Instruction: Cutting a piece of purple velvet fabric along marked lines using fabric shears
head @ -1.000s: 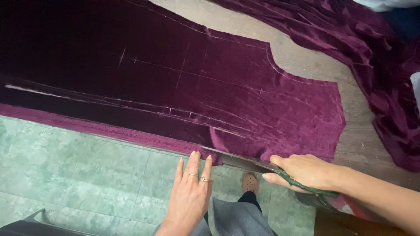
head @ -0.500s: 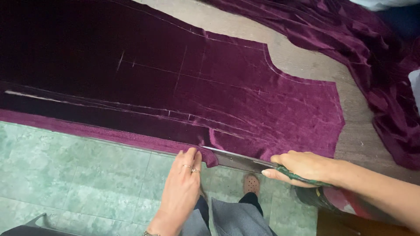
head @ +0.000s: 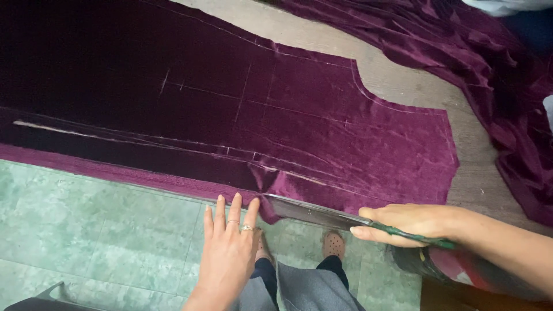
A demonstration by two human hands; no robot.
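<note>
The scissors (head: pixel 322 214) lie along the near edge of the table (head: pixel 403 80), with the long blades pointing to the left into the purple velvet cloth (head: pixel 345 138). The blade tips are at the fold of the cloth, just beside the left hand. The right hand (head: pixel 409 223) has its grip closed around the green handles of the scissors, the fingers wrapped over them. How far the blades are open, I cannot tell.

The left hand (head: pixel 230 247) is flat and open, holding nothing; its fingertips touch the edge of the cloth just left of the blade tips. Two of its fingers wear rings.

The cloth is spread flat beyond both hands and has thin chalk lines on it. Its right side is already cut in a curved shape. Further right of the scissors hand, more purple cloth (head: pixel 507 69) lies in loose folds. Below the hands there is a green tiled floor (head: pixel 86 230) and the person's feet.
</note>
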